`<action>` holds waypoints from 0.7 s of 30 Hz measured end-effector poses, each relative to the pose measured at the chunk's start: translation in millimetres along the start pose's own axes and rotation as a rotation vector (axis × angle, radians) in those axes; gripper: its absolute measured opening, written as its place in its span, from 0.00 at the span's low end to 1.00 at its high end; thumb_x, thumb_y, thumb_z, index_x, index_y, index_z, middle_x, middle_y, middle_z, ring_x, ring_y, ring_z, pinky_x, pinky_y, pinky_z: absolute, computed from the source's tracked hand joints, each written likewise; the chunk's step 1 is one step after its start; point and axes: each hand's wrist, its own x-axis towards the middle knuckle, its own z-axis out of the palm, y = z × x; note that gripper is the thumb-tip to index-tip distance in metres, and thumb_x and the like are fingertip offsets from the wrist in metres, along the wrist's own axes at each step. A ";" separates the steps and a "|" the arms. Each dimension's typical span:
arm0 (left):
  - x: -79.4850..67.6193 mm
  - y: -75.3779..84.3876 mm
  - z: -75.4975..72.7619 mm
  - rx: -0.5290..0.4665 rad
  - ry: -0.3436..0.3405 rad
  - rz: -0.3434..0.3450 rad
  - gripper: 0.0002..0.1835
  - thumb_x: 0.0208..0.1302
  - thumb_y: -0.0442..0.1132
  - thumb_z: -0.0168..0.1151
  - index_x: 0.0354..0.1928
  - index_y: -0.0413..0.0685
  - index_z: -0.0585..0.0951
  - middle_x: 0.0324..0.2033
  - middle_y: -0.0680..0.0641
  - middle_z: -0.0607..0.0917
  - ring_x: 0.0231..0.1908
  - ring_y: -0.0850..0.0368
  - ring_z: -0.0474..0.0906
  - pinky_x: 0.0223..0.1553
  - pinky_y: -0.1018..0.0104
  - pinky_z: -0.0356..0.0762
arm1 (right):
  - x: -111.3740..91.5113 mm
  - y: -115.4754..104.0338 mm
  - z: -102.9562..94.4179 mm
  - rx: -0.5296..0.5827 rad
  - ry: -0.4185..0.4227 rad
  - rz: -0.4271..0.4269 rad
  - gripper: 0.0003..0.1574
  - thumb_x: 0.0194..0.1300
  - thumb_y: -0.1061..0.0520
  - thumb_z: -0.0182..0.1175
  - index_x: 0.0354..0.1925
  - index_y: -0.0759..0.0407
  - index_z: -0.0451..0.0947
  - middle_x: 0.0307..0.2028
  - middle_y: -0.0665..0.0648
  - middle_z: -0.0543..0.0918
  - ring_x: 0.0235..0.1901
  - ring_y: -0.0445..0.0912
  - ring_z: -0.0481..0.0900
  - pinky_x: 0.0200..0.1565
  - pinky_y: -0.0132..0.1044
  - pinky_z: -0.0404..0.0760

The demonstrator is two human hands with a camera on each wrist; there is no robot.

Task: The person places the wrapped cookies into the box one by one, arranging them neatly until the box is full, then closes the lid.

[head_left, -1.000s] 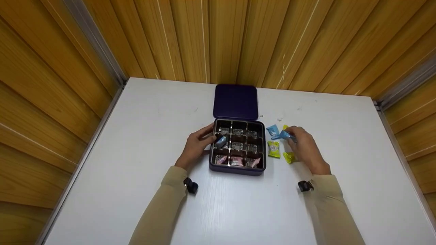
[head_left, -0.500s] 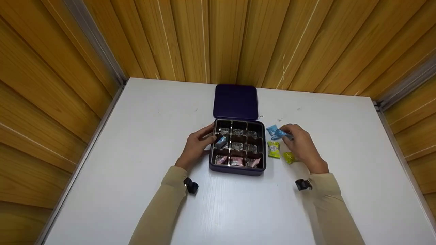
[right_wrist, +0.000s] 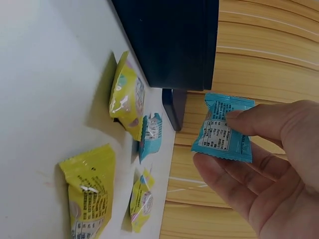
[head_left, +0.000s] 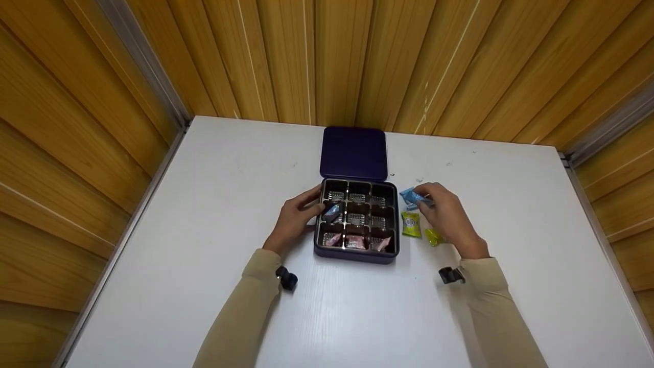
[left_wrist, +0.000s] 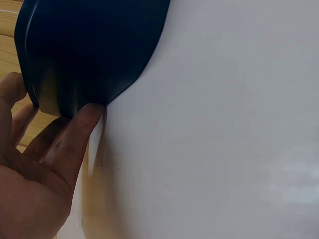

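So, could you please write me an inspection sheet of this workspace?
Surface: white table, with a few small marks.
Tin: open, nine compartments; lid behind it.
Candies in tin: a pink candy in each near compartment, a blue candy in the middle row's left one.
Loose candies: three yellow candies and another blue candy, right of the tin.
Clutter: nothing seen.
Left hand: touches the tin's left side.
Right hand: pinches a third blue candy.
Cables: nothing seen.
Surroundings: wood-look walls.
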 end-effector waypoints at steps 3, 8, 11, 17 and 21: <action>0.6 -0.6 -0.2 -0.008 0.002 -0.002 0.30 0.74 0.38 0.69 0.76 0.57 0.76 0.70 0.43 0.79 0.63 0.42 0.81 0.46 0.48 0.89 | 2.0 -5.3 0.4 0.011 -0.011 0.005 0.18 0.74 0.70 0.64 0.59 0.66 0.79 0.54 0.66 0.83 0.56 0.61 0.83 0.58 0.59 0.83; 0.9 -0.2 0.0 0.000 0.005 -0.003 0.30 0.74 0.38 0.69 0.76 0.58 0.77 0.69 0.44 0.79 0.62 0.44 0.81 0.47 0.49 0.89 | 3.9 -13.7 0.8 0.038 -0.037 0.028 0.17 0.76 0.68 0.63 0.60 0.64 0.78 0.55 0.64 0.83 0.57 0.60 0.83 0.59 0.58 0.83; 0.1 0.9 0.0 -0.006 0.001 -0.005 0.30 0.74 0.38 0.68 0.76 0.58 0.76 0.69 0.44 0.79 0.63 0.44 0.81 0.48 0.49 0.89 | 4.9 -17.6 1.8 0.050 -0.044 0.026 0.17 0.76 0.68 0.63 0.60 0.63 0.78 0.55 0.64 0.83 0.57 0.61 0.82 0.59 0.58 0.83; -1.0 2.2 0.2 -0.030 -0.011 -0.017 0.29 0.75 0.39 0.67 0.76 0.59 0.76 0.70 0.47 0.79 0.64 0.45 0.81 0.47 0.49 0.89 | 7.4 -22.8 5.5 0.050 -0.023 -0.036 0.15 0.74 0.68 0.65 0.57 0.63 0.80 0.52 0.62 0.83 0.55 0.58 0.83 0.58 0.57 0.84; -0.8 1.9 0.5 -0.035 -0.008 -0.015 0.30 0.75 0.38 0.67 0.76 0.58 0.76 0.70 0.45 0.78 0.64 0.44 0.80 0.46 0.48 0.89 | 9.1 -28.5 7.7 0.044 -0.023 -0.066 0.15 0.74 0.68 0.66 0.56 0.64 0.81 0.51 0.61 0.84 0.53 0.57 0.84 0.55 0.55 0.86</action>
